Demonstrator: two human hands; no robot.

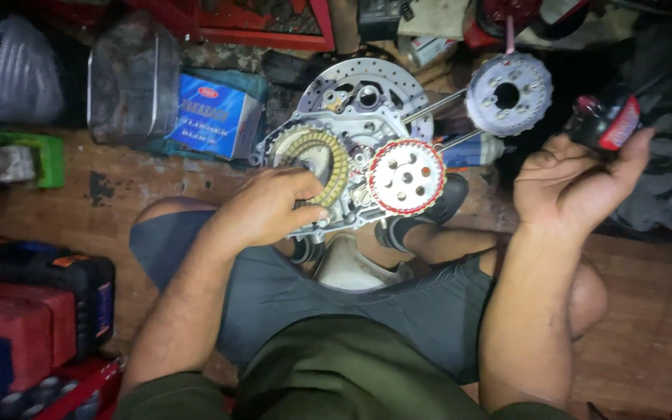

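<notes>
Fingers (305,190) of the left hand (270,208) curl down onto the clutch pack (322,149), a ring of tan friction plates seated in a grey engine case (351,155). The fingertips press on the ring's lower edge, at about six o'clock on it; whether they pinch a plate or only rest there cannot be told. The right hand (565,187) is raised well off to three o'clock of the engine, palm toward the person, its fingers closed around a small red and black can (604,123).

On the case, just at three o'clock of the clutch pack, sits a round silver plate with a red toothed rim (406,176). Behind the case, at twelve o'clock, a drilled brake disc (367,85) shows. At two o'clock from the case a pale round hub with holes (507,95) sits on thin rods. A blue carton (213,117) lies at ten o'clock, on the wooden floor (647,311). Black and red tool cases (36,299) stand at the person's left, near eight o'clock. The person squats, with grey shorts (313,295) and bare knees framing the engine.
</notes>
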